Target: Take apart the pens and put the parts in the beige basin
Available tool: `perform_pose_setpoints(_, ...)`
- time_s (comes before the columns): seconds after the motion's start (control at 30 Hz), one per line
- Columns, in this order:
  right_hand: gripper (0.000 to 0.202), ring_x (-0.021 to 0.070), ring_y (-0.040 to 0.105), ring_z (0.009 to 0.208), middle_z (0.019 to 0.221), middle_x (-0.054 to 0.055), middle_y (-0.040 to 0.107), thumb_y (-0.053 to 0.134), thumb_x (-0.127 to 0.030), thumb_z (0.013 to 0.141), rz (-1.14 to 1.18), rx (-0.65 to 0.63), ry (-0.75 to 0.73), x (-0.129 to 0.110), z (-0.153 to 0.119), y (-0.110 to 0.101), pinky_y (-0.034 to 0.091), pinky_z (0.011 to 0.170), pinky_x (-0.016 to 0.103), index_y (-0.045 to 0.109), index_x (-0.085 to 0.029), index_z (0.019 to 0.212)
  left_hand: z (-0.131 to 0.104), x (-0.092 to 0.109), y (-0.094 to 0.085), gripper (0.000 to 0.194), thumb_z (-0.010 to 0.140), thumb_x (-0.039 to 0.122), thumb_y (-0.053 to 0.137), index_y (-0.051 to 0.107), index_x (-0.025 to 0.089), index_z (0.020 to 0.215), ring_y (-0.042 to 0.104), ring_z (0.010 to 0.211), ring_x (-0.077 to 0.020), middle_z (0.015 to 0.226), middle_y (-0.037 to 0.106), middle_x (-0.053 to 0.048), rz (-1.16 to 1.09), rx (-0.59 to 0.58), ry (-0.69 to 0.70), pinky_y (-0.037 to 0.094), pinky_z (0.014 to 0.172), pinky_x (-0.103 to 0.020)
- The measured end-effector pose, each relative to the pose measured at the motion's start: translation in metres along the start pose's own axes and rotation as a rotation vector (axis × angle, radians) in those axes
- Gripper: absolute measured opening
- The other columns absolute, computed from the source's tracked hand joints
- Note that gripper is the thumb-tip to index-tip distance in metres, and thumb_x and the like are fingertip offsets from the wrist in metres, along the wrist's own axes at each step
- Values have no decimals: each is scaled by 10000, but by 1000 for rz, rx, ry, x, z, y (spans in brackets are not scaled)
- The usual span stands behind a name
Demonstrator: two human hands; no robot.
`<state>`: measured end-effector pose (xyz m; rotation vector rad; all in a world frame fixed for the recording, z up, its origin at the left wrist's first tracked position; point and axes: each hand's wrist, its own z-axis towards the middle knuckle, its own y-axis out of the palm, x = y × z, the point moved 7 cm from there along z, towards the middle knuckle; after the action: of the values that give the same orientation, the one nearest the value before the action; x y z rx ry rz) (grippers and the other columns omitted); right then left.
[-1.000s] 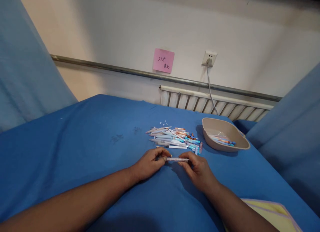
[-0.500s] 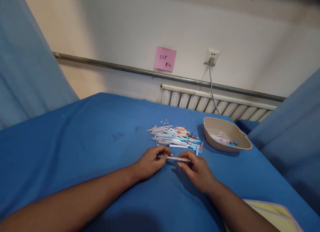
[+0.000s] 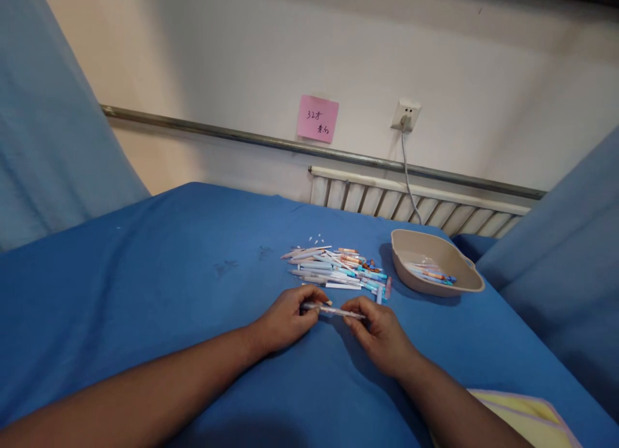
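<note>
A slim, light-coloured pen [image 3: 333, 311] lies level between my two hands, just above the blue cloth. My left hand [image 3: 293, 317] is closed around its left end, and a small pale tip shows by the index finger. At the other end, my right hand [image 3: 380, 332] pinches the pen between thumb and fingers. Right behind my hands is a loose pile of pen parts [image 3: 333, 265]: white, pale pink, grey, light blue and orange barrels and sticks. Several tiny white tips [image 3: 316, 239] are scattered behind the pile.
A beige basin [image 3: 403, 277] at the right holds several pens [image 3: 432, 274]. Blue cloth [image 3: 193, 261] covers the table. A yellow cloth [image 3: 520, 412] lies at the lower right. Beyond the table are a radiator [image 3: 370, 193], a metal rail [image 3: 232, 135] and a plugged-in cable [image 3: 407, 171].
My right hand has closed onto the pen's right end, its thumb and fingers nearer together. The left hand keeps its hold. The view has shifted slightly.
</note>
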<state>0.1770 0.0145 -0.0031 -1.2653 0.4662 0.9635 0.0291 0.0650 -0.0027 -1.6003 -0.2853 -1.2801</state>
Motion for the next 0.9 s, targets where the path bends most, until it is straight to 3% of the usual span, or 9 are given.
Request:
perform_pose_setpoints(0.6, 130, 131, 580, 727, 825, -8, 658, 527, -170, 832, 5, -21, -19, -5, 3, 1, 412, 647, 229, 595, -212, 935, 2, 1, -2, 307, 674, 115, 437, 617, 154, 920, 574, 743, -153, 823, 648, -16, 33, 5, 10, 435, 680, -242)
perform_pose_setpoints(0.9, 132, 121, 575, 674, 785, -8, 658, 509, -206, 852, 47, -19, 8, -1, 4, 1, 407, 607, 216, 601, -204, 947, 2, 2, -4, 314, 670, 108, 440, 621, 144, 924, 587, 806, -161, 880, 658, -33, 6, 42, 28, 446, 733, -250)
